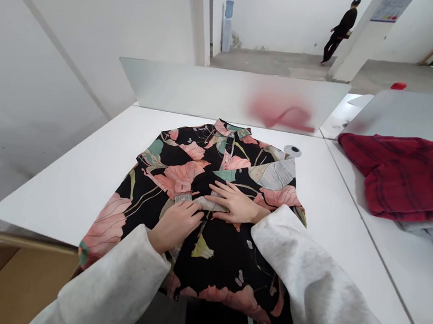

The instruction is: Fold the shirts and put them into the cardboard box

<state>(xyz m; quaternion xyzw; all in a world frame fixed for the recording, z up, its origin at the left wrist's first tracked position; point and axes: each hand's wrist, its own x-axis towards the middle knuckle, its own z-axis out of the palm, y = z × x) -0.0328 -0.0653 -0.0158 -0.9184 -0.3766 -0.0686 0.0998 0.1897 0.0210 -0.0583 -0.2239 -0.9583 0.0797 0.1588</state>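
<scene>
A black shirt (183, 173) with large pink and green flowers lies spread on the white table (78, 181), collar away from me, its hem hanging over the near edge. My left hand (174, 225) rests on the shirt's front, fingers curled and pressing on the button strip. My right hand (235, 202) lies flat across the middle of the shirt, fingers stretched out to the left, just above the left hand. Both arms are in light grey sleeves.
A red plaid garment (410, 174) lies on the neighbouring table at the right, over grey cloth. A frosted divider panel (194, 90) stands at the table's far edge. A small round tag (292, 151) sits near the shirt's shoulder. A cardboard box (2, 277) is at lower left. A person (341, 29) walks far behind.
</scene>
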